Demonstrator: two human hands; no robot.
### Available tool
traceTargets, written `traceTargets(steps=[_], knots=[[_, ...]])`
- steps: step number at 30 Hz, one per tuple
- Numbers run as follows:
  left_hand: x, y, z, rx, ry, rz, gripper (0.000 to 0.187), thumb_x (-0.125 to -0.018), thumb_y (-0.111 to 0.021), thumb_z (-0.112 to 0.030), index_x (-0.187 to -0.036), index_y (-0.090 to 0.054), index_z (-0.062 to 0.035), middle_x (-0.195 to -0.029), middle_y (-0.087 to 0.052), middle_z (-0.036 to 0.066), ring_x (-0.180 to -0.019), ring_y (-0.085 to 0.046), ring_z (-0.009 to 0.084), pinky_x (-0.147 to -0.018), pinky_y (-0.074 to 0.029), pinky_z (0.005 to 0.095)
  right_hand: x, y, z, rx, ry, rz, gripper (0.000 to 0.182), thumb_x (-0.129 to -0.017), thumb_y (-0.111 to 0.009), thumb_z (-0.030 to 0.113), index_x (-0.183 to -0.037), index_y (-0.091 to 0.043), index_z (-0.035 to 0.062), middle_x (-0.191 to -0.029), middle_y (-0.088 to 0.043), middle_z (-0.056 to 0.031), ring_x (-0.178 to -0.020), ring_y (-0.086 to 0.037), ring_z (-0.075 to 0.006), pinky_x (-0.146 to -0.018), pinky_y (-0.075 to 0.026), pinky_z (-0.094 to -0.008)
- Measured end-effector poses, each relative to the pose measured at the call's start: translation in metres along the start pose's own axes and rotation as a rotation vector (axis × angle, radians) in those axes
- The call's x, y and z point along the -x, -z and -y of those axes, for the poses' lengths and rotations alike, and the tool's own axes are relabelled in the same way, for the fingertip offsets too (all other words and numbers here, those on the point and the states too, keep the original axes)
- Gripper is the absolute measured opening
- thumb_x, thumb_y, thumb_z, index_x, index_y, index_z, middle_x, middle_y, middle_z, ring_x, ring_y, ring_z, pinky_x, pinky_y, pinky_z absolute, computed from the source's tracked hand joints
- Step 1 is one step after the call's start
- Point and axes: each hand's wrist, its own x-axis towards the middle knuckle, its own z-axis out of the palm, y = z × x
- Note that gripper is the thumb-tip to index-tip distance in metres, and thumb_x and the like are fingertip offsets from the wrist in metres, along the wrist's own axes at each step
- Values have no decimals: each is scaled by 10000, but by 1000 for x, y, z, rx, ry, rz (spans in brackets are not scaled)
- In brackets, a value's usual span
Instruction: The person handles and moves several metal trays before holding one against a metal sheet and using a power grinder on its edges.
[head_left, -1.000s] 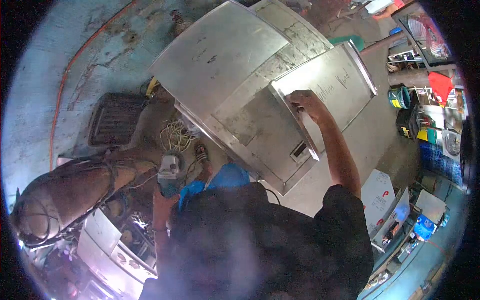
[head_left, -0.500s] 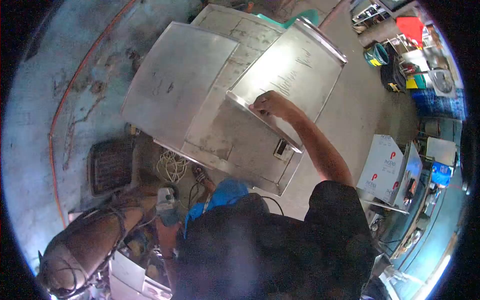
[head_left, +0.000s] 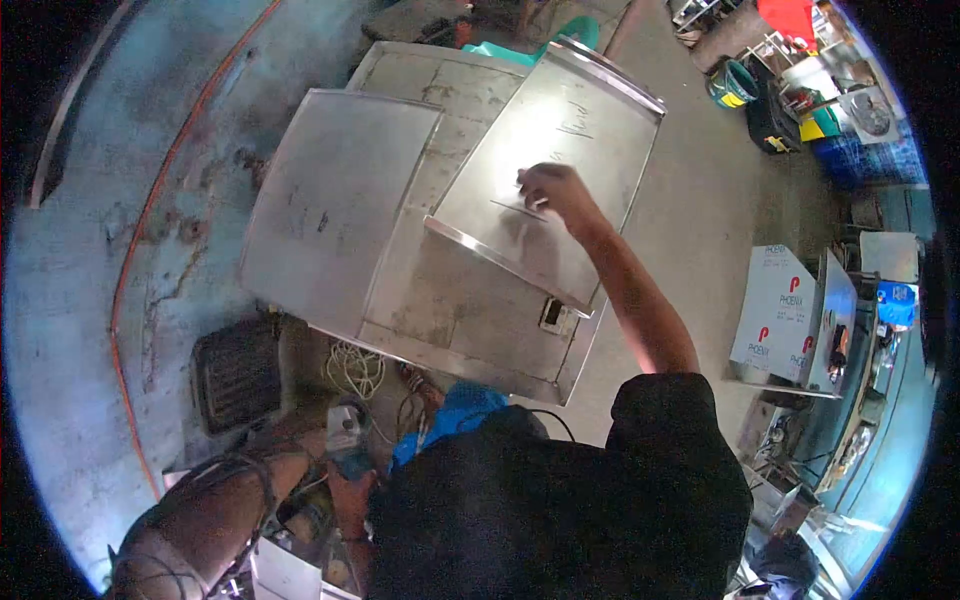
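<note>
My right hand [head_left: 555,193] is over a metal sheet panel [head_left: 590,165] with handwriting on it. Its fingers are curled and partly blurred. A thin, dark, rod-like piece [head_left: 505,206] runs out from under the fingers; its kind is too small to tell. The hand's shadow falls on the panel just below. A bent bright flange [head_left: 510,265] edges the panel on the near side, with another flange [head_left: 610,75] at the far edge. To the left lies a second flat metal sheet [head_left: 335,200]. Both rest on a worn metal-topped table [head_left: 430,300]. My left hand is out of view.
A small rectangular device [head_left: 557,317] lies at the table's near right. A grey power tool [head_left: 347,430] and coiled white cable [head_left: 355,370] are below left. A printed white box [head_left: 775,305] and a bucket [head_left: 733,83] stand to the right. A blue wall [head_left: 80,290] bounds the left side.
My right hand has moved off the near flange and sits farther in over the panel. The view has shifted, so the table and sheets appear lower and slightly left.
</note>
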Motion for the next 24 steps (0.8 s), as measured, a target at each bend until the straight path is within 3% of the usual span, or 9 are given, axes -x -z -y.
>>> traceTargets(steps=[3, 5, 6, 9, 11, 15, 19, 21, 24], knots=[[-15, -3, 11, 30, -95, 21, 1047, -677, -815, -365, -1474, -274, 47, -1485, -332, 285, -1392, -318, 407, -1147, -271, 462, -28, 45, -11, 15, 189, -404, 290, -876, -674, 278, -905, -695, -10, -782, -691, -104, -672, -644, -147, -606, -499, -300], [-13, 1, 14, 40, -110, 45, 1054, -682, -814, -377, -1479, -267, 43, -1488, -331, 283, -1391, -319, 406, -1151, -268, 462, -32, 77, -12, 616, 310, -763, 285, -883, -657, 272, -917, -688, -9, -806, -690, -184, -759, -678, -302, -719, -523, -401], [-13, 2, 11, 61, -111, 65, 1061, -688, -813, -390, -1485, -259, 39, -1491, -330, 282, -1391, -321, 406, -1155, -265, 462, -34, 93, -23, 661, 433, -880, 277, -886, -654, 278, -934, -687, 7, -852, -685, -209, -814, -669, -379, -744, -516, -438], [4, 12, -24, 8, -66, 44, 1058, -698, -815, -385, -1490, -251, 33, -1501, -322, 276, -1395, -315, 407, -1154, -270, 461, 3, 123, -39, 679, 295, -975, 343, -878, -669, 324, -1005, -666, 5, -925, -688, -210, -849, -667, -383, -764, -514, -444], [-21, -3, 23, -3, -88, 36, 1073, -690, -822, -389, -1492, -248, 34, -1504, -319, 276, -1398, -312, 403, -1153, -270, 455, 25, 134, -70, 836, 210, -1073, 449, -898, -646, 408, -1084, -601, 2, -977, -678, -200, -836, -674, -355, -759, -515, -449], [-20, -8, 28, 301, -227, 2, 1057, -666, -833, -364, -1466, -285, 57, -1468, -363, 273, -1362, -354, 389, -1133, -282, 432, 83, 114, -108, 586, -114, -882, 577, -891, -642, 486, -1107, -569, -44, -999, -660, -224, -907, -661, -339, -748, -545, -443], [1, 18, -31, 165, -106, 52, 968, -667, -813, -327, -1420, -345, 61, -1356, -460, 257, -1238, -469, 354, -1062, -357, 418, 152, 41, -69, 229, -416, -628, 655, -888, -637, 521, -1150, -547, -72, -1073, -634, -244, -1012, -650, -330, -713, -591, -428], [-25, 7, 0, 77, -287, -31, 817, -680, -786, -274, -1343, -430, 45, -1181, -569, 193, -1038, -570, 309, -941, -444, 394, 169, 16, -78, 26, -405, -565, 655, -892, -635, 515, -1159, -533, -75, -1068, -635, -231, -970, -663, -332, -692, -606, -421], [-12, 20, -34, 169, -158, 68, 769, -674, -806, -298, -1290, -482, 27, -1073, -627, 159, -933, -614, 287, -863, -487, 390, 176, 6, -94, -315, -374, -462, 613, -912, -642, 443, -1162, -494, -98, -1067, -632, -228, -837, -696, -343, -686, -630, -419]])
